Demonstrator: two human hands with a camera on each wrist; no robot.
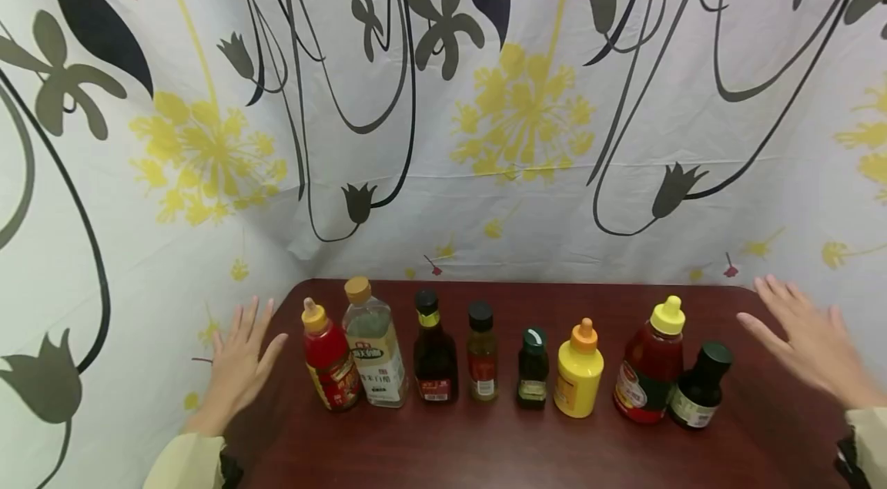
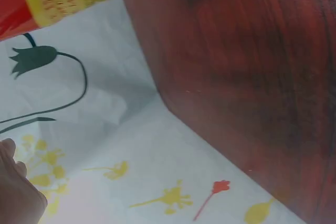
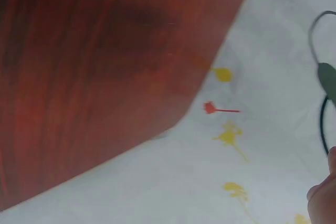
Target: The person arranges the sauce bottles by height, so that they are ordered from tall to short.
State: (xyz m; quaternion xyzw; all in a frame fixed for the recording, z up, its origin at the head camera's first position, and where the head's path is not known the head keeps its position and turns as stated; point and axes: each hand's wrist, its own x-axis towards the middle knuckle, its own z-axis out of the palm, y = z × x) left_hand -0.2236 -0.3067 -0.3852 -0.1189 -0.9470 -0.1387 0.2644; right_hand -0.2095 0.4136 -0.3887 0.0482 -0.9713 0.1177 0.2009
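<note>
Fingers spread and holding nothing, my left hand hovers by the table's left edge. Nearest to it is a red squeeze bottle with a yellow cap, whose label also shows in the left wrist view. My right hand is likewise empty, fingers straight, over the right edge. Closest to that hand is a dark bottle with a green cap, beside a red sauce bottle with a yellow cap. Between them stand a clear bottle, a black-capped dark bottle and a yellow squeeze bottle.
A small black-capped bottle and a small green-capped bottle stand mid-row. All the bottles are on a dark red-brown table with cut corners. A white flower-print cloth hangs behind it and along the sides.
</note>
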